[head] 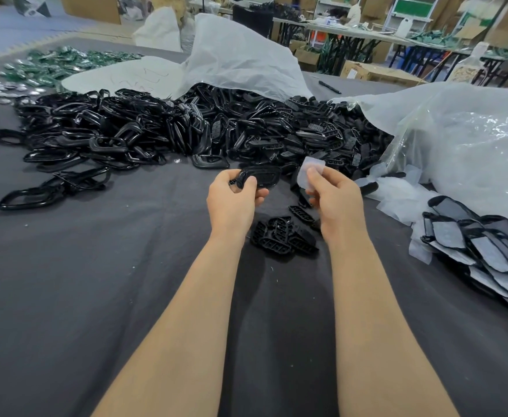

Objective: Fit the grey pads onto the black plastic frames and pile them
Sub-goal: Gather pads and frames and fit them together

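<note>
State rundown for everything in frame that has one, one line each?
Black plastic frame: held in left hand, no pad visible on it.
Pale grey pad: pinched by right hand, apart from frame.
Heap of bare black frames: loose, unpadded.
Pile of padded frames: fitted, stacked at right.
Clear plastic bag: slumped on table.

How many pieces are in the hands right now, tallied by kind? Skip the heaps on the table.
Black frame, gripped by the left hand: 1
Pale pad, pinched by the right hand: 1
Total in hand: 2
</note>
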A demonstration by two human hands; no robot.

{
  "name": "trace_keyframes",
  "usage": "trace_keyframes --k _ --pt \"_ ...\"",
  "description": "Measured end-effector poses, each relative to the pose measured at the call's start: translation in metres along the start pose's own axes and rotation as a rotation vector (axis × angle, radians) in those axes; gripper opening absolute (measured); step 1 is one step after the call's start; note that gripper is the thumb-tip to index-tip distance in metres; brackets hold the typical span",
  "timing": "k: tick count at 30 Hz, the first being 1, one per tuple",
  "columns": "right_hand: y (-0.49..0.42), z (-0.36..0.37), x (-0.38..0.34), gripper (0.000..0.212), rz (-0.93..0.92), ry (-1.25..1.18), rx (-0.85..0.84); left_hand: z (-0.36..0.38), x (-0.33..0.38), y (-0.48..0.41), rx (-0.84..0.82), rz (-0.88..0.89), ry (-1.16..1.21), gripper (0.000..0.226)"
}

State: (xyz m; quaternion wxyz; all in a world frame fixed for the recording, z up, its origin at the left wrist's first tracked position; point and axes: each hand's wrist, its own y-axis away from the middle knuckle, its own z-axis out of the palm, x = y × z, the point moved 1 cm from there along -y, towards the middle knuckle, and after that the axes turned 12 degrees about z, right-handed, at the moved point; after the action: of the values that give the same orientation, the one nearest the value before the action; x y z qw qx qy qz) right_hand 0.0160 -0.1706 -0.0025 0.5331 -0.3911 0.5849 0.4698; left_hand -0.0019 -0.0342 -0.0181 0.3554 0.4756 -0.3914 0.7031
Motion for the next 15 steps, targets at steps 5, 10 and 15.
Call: trace_keyframes --k 5,10,15 --pt "0.0022 0.0049 0.0026 0.017 0.008 -0.046 -0.057 0.0005 -0.0009 0.0000 0.001 0.003 0.004 0.026" --pt "0.0050 0.0076 0.0023 0.010 0.002 -0.037 -0.027 -0.0002 -0.0008 0.0001 -0.003 0.016 0.002 0.026" --pt "0.0050 0.0097 0.0029 0.006 0.019 -0.026 -0.014 0.0005 -0.0006 0.0001 -0.001 0.016 -0.005 0.026"
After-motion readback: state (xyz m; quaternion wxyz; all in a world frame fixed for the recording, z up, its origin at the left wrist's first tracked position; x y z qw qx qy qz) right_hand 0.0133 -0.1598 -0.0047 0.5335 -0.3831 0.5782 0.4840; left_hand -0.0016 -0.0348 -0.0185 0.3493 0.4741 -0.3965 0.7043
